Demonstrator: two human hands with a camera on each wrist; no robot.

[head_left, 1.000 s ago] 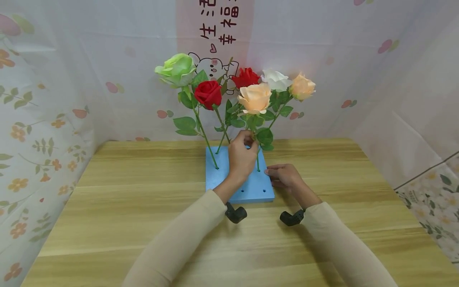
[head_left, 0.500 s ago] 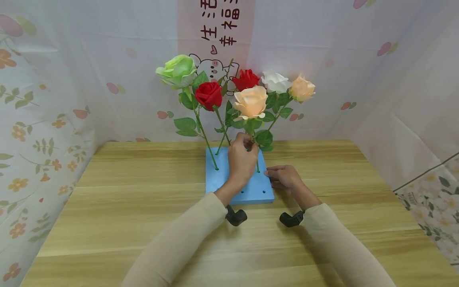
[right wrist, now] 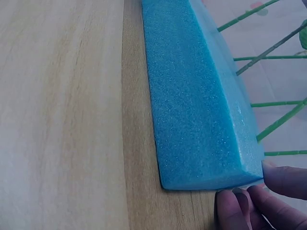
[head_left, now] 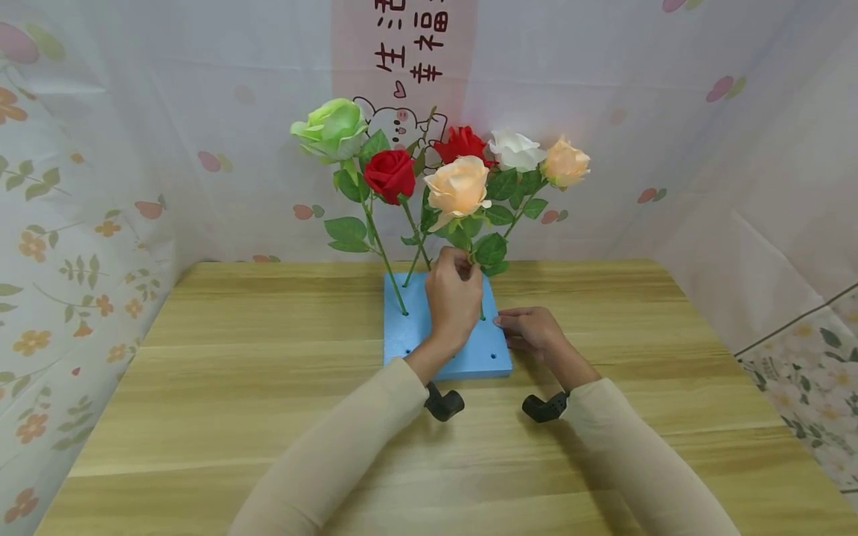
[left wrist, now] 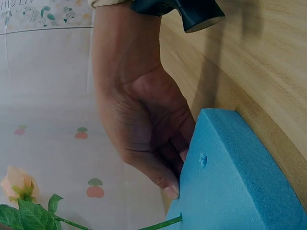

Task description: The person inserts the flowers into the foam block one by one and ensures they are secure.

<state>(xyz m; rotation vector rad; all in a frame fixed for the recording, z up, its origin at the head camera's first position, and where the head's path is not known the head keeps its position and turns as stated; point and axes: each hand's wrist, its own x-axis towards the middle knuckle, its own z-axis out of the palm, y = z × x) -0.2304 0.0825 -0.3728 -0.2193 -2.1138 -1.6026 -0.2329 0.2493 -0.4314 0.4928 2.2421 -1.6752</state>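
My left hand (head_left: 454,301) pinches the green stem of the front peach rose (head_left: 459,184) just beneath its leaves, above the light blue foam block (head_left: 479,353). That stem's lower end enters a hole toward the block's right side. At the block's right edge, my right hand (head_left: 532,329) grips it, the thumb (left wrist: 171,191) on the top face in the left wrist view. In the right wrist view its fingers (right wrist: 283,208) are at the corner of the foam block (right wrist: 192,105). The left hand is out of both wrist views.
Other roses stand in the block: a green one (head_left: 331,130), a red one (head_left: 391,176), another red one (head_left: 462,145), a white one (head_left: 516,150) and a peach one (head_left: 566,162). The block rests on a wooden table (head_left: 268,357) before a printed curtain (head_left: 248,112).
The front peach rose's head has shifted left, and its leaves have turned slightly with it. My left hand keeps its hold on the stem; the right hand stays at the block's edge.
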